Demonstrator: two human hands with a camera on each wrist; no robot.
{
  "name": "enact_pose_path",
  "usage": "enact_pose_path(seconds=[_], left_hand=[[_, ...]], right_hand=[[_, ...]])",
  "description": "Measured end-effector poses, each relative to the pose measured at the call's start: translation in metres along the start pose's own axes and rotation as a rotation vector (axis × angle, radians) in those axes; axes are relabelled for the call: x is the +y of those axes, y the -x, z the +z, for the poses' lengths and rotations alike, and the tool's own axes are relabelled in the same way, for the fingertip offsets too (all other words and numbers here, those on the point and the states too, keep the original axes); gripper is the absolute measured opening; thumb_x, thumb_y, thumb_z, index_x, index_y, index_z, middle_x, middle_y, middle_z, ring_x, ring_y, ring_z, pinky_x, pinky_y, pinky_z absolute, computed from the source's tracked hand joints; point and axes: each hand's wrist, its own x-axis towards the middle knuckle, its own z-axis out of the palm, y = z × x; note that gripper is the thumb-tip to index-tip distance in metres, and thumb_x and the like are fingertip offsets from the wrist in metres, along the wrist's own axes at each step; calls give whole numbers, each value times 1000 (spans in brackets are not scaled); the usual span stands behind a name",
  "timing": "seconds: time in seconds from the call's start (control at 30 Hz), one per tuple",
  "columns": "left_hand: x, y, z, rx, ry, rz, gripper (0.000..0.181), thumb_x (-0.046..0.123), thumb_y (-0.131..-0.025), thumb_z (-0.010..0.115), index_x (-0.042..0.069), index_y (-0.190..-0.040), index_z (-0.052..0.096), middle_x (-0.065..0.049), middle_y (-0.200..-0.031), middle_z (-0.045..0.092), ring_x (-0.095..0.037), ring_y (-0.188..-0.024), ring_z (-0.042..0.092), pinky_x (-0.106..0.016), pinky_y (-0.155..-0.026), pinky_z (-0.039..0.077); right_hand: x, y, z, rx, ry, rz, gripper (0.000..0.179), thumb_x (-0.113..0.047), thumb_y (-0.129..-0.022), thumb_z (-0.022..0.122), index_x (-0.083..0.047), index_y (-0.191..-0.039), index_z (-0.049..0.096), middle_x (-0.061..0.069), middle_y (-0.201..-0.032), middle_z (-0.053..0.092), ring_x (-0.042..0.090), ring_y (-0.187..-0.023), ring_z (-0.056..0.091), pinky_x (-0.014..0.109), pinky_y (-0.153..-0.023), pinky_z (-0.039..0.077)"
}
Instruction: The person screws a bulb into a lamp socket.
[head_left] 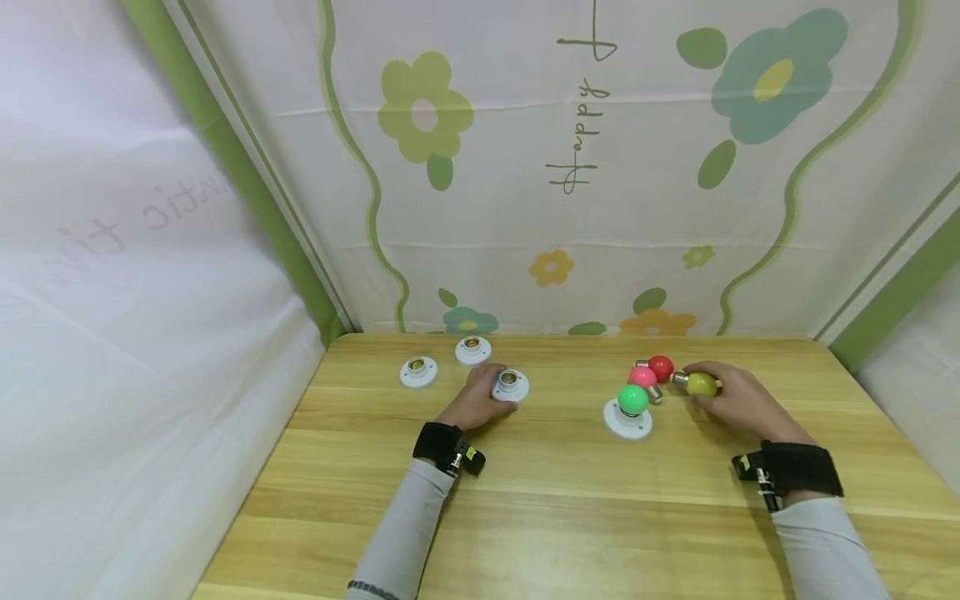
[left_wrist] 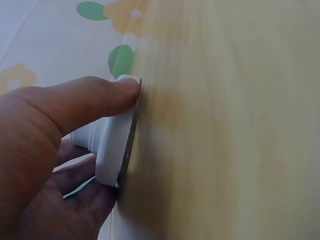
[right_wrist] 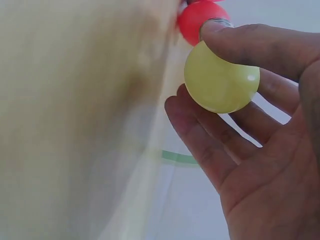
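Note:
On the left, my left hand (head_left: 480, 398) grips a white round lamp holder (head_left: 512, 386) by its rim, thumb and fingers on opposite sides. The left wrist view shows that lamp holder (left_wrist: 116, 142) edge-on, close against the tabletop. With thumb and fingers my right hand (head_left: 738, 402) pinches a yellow light bulb (head_left: 702, 384), its metal cap pointing left. In the right wrist view the yellow bulb (right_wrist: 220, 82) lies between thumb and fingers. A red bulb (head_left: 661, 367) and a pink bulb (head_left: 642, 377) lie just left of it. A green bulb (head_left: 633, 399) stands upright in another lamp holder (head_left: 627, 427).
Two more white lamp holders, one at the far left (head_left: 417, 372) and one further back (head_left: 472, 351), stand with open sockets facing up. The wooden table (head_left: 555, 492) ends against a flowered cloth (head_left: 510, 208). Cloth walls rise on both sides.

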Motion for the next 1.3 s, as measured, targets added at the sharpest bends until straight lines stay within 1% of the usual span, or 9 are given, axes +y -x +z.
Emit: enact_pose_path(seconds=[0.2,0.4,0.5,0.7,0.87,1.0,1.1,1.17,1.3], left_hand=[[-1,1,-1,5,17,-1,72,22,-94,84,-2,-153,48,-19,-155,50,-35,-142,49,-50,-121,44],[1,3,-1,17,37,-8,71,23,-93,85,1,-151,50,-17,-153,50,-33,-138,54,-48,-120,46],[3,3,-2,26,29,6,70,23,-93,85,2,-150,51,-16,-152,50,-33,-137,55,-48,-120,46],[6,3,-3,47,20,60,72,22,-91,86,3,-151,52,-16,-152,52,-34,-139,52,-50,-120,45],[12,3,-4,51,25,89,72,23,-90,87,3,-150,53,-16,-149,56,-34,-138,52,-51,-118,46],[16,3,-5,52,34,94,72,25,-90,87,4,-150,53,-14,-149,56,-31,-137,55,-50,-118,48],[20,4,-5,48,46,108,74,26,-90,87,4,-151,52,-14,-151,55,-31,-137,56,-49,-119,48],[23,4,-4,47,45,123,74,26,-90,87,4,-152,52,-15,-153,54,-32,-139,55,-50,-119,47],[30,4,-3,47,32,156,75,26,-90,87,5,-153,52,-15,-155,53,-32,-141,54,-50,-120,47]], right_hand=[[-11,-1,-3,17,-5,-20,50,-8,-96,75,2,-142,61,36,-141,60,55,-128,58,71,-101,51],[-27,-3,-4,52,21,-83,48,-5,-94,76,2,-140,63,33,-139,64,53,-126,60,69,-98,53],[-36,-3,-6,64,26,-105,45,-6,-94,76,-1,-137,65,30,-138,65,50,-125,62,67,-96,55],[-55,-1,-11,69,28,-129,46,-14,-99,75,-6,-143,62,29,-147,59,53,-132,56,71,-97,53],[-73,1,-14,111,48,-184,48,-15,-99,77,-9,-144,62,26,-147,60,53,-133,56,74,-99,50],[-88,1,-15,136,60,-238,53,-13,-97,79,-6,-146,60,26,-144,62,49,-126,62,69,-95,55],[-96,-1,-15,140,65,-262,55,-9,-95,79,-3,-146,59,26,-144,63,44,-118,67,60,-90,59],[-99,-2,-14,139,68,-268,55,-7,-95,79,-2,-145,59,26,-146,61,40,-115,68,54,-87,60],[-103,-6,-11,132,58,-281,54,-3,-93,79,-1,-143,59,27,-149,59,40,-117,68,54,-88,61]])
